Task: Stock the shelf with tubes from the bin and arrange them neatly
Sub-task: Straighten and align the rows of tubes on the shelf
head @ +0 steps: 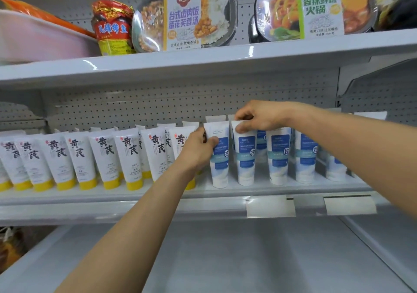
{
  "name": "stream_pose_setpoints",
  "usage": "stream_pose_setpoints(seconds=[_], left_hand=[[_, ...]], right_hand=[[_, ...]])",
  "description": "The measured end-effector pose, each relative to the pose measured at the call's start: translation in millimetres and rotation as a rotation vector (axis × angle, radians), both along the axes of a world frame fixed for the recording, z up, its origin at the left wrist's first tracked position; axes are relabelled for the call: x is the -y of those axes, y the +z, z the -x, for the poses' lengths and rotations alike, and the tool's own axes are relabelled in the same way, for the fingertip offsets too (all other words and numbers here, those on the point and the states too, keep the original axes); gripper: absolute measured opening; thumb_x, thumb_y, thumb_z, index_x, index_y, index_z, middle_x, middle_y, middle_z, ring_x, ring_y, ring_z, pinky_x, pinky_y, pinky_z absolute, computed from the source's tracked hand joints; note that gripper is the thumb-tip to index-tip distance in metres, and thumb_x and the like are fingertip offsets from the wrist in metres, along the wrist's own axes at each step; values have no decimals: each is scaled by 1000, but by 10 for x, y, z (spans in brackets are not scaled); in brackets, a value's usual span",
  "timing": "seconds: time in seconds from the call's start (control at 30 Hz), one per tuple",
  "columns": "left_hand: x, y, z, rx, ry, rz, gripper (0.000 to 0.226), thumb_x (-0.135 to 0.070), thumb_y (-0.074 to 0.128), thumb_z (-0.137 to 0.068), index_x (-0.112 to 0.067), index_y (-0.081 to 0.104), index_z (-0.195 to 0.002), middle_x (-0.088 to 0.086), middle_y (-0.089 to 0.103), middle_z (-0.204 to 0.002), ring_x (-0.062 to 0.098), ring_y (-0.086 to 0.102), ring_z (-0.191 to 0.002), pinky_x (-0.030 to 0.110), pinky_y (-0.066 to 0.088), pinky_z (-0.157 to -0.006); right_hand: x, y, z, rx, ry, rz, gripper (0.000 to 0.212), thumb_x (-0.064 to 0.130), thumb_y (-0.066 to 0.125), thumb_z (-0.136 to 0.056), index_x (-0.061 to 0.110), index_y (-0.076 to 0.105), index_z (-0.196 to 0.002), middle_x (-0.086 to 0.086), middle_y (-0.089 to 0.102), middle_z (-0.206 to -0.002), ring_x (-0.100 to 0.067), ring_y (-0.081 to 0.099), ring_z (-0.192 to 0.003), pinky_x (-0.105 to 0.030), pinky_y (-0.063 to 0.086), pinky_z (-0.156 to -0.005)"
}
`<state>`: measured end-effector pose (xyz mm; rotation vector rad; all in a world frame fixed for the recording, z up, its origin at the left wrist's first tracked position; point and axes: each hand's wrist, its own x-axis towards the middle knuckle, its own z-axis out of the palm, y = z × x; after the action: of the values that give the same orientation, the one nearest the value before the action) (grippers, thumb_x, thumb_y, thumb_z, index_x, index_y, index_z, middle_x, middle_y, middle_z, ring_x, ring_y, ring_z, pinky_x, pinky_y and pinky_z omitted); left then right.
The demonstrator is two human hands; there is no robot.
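White metal store shelving with a pegboard back panel [135, 103] fills the scene. On the upper shelf [203, 59] stand two sleeved ready-meal trays [185, 17], a red-and-yellow foil-topped jar [112, 28] and, at far left, a pale pink tub [33, 37]. The lower shelf [248, 259] lies beneath.

On the middle shelf [135, 194], tubes stand cap-down in rows: yellow-capped tubes [106, 155] with black brush lettering on the left, leaning slightly, and blue-label tubes [278, 155] with white caps on the right. Two blank price-tag holders [270, 205] hang on the shelf's front rail below the blue row.

You reach in with both bare arms where the two kinds meet. Your left grip [198, 148] is clamped on the first blue tube [220, 170], the thumb across its upper front just under the crimped end and the fingers behind it; the hand covers part of the last yellow-capped tube beside it. Your right grip [259, 116] comes in from the right and pinches the crimped top of the second blue tube [246, 157], thumb on the front face and fingers curled over the back edge. Both held tubes stand upright on their caps in the front row, just beside each other with a narrow gap between, and more tubes stand behind them.
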<state>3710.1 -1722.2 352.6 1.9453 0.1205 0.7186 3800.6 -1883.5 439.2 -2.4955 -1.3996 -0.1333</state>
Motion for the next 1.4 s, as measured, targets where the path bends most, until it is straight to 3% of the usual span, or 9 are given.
stream_pose_setpoints(seconds=[0.13,0.23,0.3,0.43,0.5,0.63,0.77,1.07,1.4], left_hand=[[17,-69,41,4,-18,15,18,-13,51,-99,-19,53,-115,4,66,-117,14,63,-101,32,52,-90],[50,-142,118,28,-38,-15,34,-12,52,-98,-18,45,-130,1,63,-125,17,60,-114,38,47,-101],[86,-266,210,63,-33,-84,55,-13,53,-97,-20,29,-146,-2,53,-139,15,52,-126,40,40,-110],[216,-675,411,171,132,-299,71,-20,58,-94,-19,15,-151,-2,29,-153,14,34,-139,35,32,-114],[239,-829,427,182,210,-340,67,-22,61,-92,-17,23,-147,0,34,-148,15,40,-134,33,37,-109],[254,-971,363,204,295,-406,51,-21,63,-90,-20,36,-133,0,47,-133,16,54,-115,25,43,-86],[293,-955,285,170,396,-386,44,-32,65,-87,-27,31,-114,-7,56,-118,13,62,-99,27,41,-69],[247,-826,135,33,490,-417,62,-46,69,-81,-22,29,-123,1,66,-114,28,65,-95,30,35,-65],[166,-800,114,25,451,-469,57,-44,71,-80,-20,38,-119,1,70,-104,25,67,-94,28,38,-66]], right_hand=[[-19,-42,44,13,-32,-4,7,34,60,-92,31,62,-86,13,66,-89,-7,60,-79,-23,43,-66],[13,-76,140,189,-101,-120,33,39,58,-91,23,57,-120,8,60,-119,-11,56,-104,-29,46,-89],[56,-182,286,360,-93,-364,38,35,57,-93,21,52,-127,4,55,-128,-14,51,-116,-35,43,-99],[157,-726,634,427,-110,-698,23,22,52,-93,21,54,-116,2,55,-108,-15,54,-95,-40,51,-79],[200,-1087,751,382,-211,-648,19,22,52,-93,21,54,-112,2,53,-103,-18,54,-91,-40,50,-73],[235,-1546,798,242,-334,-405,31,30,49,-95,28,51,-126,-2,50,-121,-23,49,-110,-36,47,-84],[159,-1621,756,212,-383,-421,37,27,50,-94,18,40,-128,-7,53,-124,-26,51,-110,-38,48,-84],[-158,-1599,640,145,-598,-451,47,22,51,-93,1,30,-128,-17,59,-114,-33,59,-100,-39,50,-76],[-222,-1615,552,182,-618,-535,55,35,62,-88,4,31,-122,-14,61,-115,-32,62,-99,-39,48,-72]])
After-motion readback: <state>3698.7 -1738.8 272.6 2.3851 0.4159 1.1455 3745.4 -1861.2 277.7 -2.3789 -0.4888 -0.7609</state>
